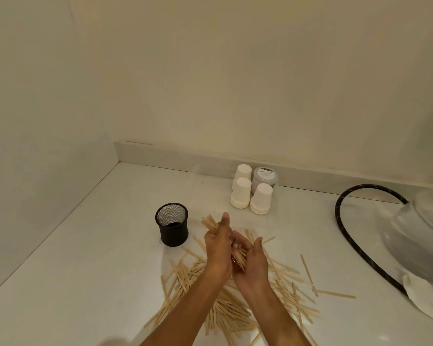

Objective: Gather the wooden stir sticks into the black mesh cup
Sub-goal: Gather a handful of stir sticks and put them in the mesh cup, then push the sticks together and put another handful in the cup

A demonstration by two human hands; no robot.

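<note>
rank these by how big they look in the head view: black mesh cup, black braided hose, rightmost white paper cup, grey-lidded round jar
1. black braided hose, by far
2. black mesh cup
3. rightmost white paper cup and grey-lidded round jar: unranked, they look alike, and the jar sits farther back, partly hidden

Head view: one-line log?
left hand: grips stick bundle | right hand: cups it | mesh cup: no sticks seen | loose sticks: on counter

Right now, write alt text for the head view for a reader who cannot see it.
The left hand and right hand hold a bundle of wooden stir sticks between them above a scattered pile on a white counter. The black mesh cup stands upright to their left.
</note>
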